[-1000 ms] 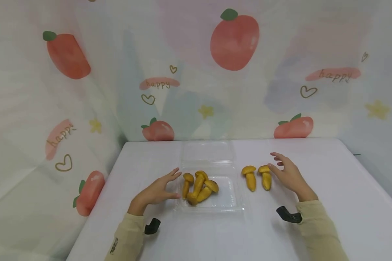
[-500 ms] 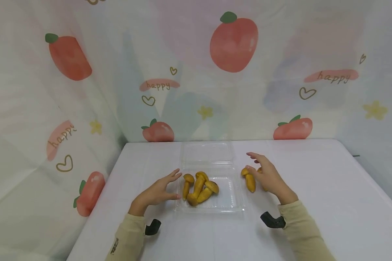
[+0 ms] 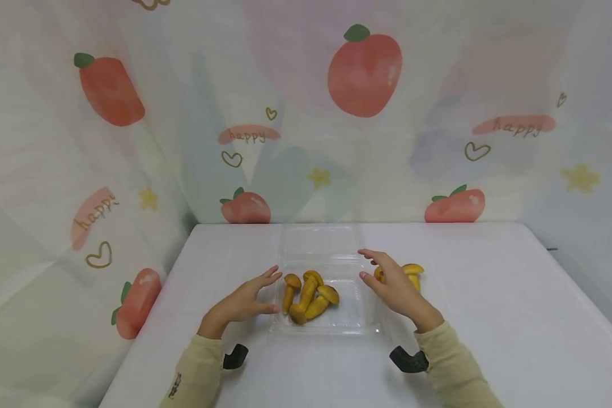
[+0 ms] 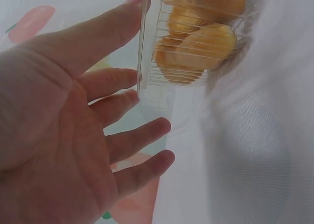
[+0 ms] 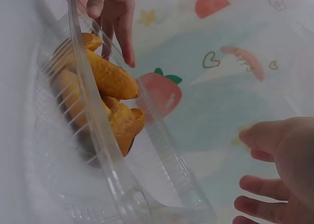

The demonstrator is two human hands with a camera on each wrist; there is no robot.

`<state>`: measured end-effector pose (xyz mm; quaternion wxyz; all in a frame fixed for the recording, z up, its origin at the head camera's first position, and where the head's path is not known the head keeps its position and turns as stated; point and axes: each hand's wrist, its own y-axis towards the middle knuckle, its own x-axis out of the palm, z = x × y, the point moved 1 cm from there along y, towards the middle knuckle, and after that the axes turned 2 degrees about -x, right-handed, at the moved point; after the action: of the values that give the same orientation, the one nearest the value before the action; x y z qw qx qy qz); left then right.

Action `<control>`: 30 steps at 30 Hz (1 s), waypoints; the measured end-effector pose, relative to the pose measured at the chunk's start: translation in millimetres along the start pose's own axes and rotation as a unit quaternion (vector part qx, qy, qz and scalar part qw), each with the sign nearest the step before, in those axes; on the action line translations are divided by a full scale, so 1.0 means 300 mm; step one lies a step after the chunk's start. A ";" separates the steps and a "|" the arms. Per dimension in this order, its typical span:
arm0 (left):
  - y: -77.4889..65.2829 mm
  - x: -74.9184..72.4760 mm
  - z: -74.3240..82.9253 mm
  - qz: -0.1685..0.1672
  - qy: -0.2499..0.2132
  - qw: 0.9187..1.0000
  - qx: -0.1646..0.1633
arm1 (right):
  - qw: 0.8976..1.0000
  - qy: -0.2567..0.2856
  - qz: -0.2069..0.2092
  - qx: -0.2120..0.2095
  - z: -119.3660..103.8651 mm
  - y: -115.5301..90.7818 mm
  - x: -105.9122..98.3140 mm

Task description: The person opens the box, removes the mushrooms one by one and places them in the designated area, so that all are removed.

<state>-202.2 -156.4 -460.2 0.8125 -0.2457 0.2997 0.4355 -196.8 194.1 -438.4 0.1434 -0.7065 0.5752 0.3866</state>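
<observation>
Several yellow mushrooms (image 3: 308, 292) lie in the left half of a clear plastic box (image 3: 356, 309), its lid (image 3: 320, 241) folded back flat. My left hand (image 3: 241, 299) is at the box's left side, fingers spread. In the left wrist view, its thumb and some fingertips (image 4: 131, 78) meet the clear rim (image 4: 145, 52); whether they press is unclear. Near the box's right edge my right hand (image 3: 396, 288) hovers, holding nothing, its fingers relaxed and apart. Partly hidden behind that hand are two more mushrooms (image 3: 413, 270) on the table.
The white table (image 3: 494, 317) reaches back to a printed cloth wall (image 3: 296, 85) with fruit pictures. Another cloth wall (image 3: 41, 238) stands along the left. Black curved pieces (image 3: 409, 360) stick out at both sleeves.
My right hand has moved left, passing over the two loose mushrooms toward the box, with nothing taken up. The left hand stays at the box's left side.
</observation>
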 end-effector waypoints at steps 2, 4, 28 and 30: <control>-0.002 0.001 0.000 -0.004 -0.003 1.000 0.002 | 1.000 0.003 -0.001 -0.003 -0.003 -0.002 0.012; -0.005 0.001 0.001 -0.005 -0.003 1.000 0.001 | 1.000 0.001 -0.006 -0.007 -0.006 -0.003 0.021; 0.002 -0.001 -0.005 0.000 0.001 1.000 -0.003 | 0.999 0.000 -0.036 -0.028 -0.037 -0.005 0.069; 0.005 -0.001 -0.008 0.002 0.003 1.000 -0.001 | 0.999 -0.002 -0.037 -0.030 -0.037 -0.002 0.073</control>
<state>-204.4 -157.3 -461.8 0.8106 -0.2476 0.3024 0.4362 -191.0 171.7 -446.9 0.1374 -0.7306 0.5367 0.3991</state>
